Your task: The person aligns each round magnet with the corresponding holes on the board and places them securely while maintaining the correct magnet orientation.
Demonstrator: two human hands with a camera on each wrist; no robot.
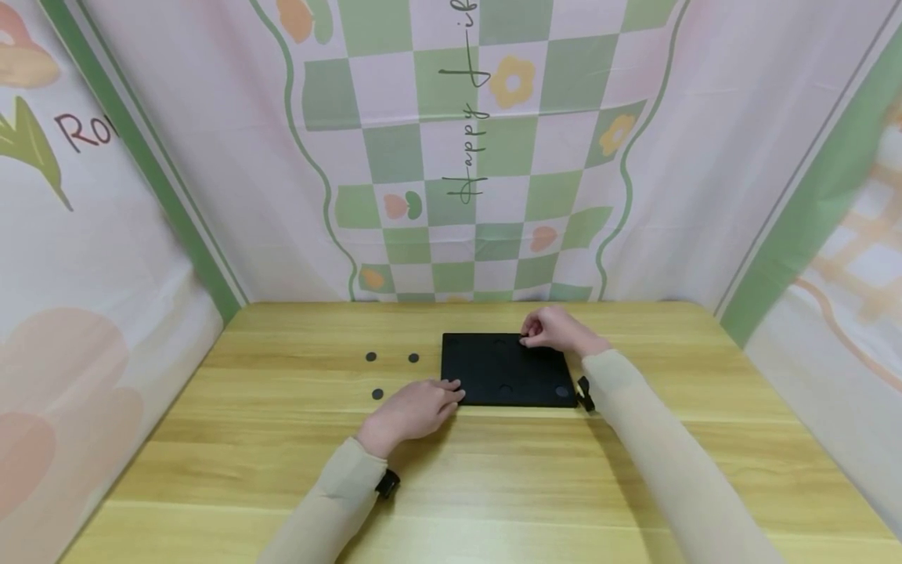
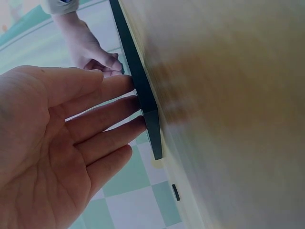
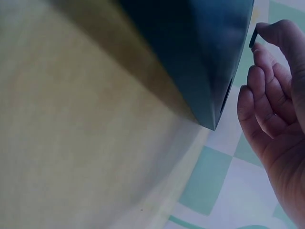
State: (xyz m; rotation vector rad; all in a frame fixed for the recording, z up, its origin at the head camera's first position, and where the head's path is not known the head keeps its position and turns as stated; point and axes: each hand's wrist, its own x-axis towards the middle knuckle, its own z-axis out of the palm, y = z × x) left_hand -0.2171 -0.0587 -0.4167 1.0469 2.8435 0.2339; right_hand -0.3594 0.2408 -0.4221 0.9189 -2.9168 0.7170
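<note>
From the head view, the black board is laid flat on the wooden table, its long axis run from left to right. At its near left corner, the left hand is rested, fingers extended, nothing gripped. Over its far edge, right of the middle, the right hand is held in a pinch, and what is gripped is mostly covered by the fingertips. Left of the board, three loose discs are spread; at its near right corner an inset disc is seen, while other round outlines are barely made out. In the left wrist view, the board is shown edge-on and cut off above, touched by straight fingertips; past its corner, a dark sliver is too thin to be identified. In the right wrist view, a dark disc is pinched by thumb and finger beside the board, turned edge-on, nearly upright; the board is cropped at the top.
</note>
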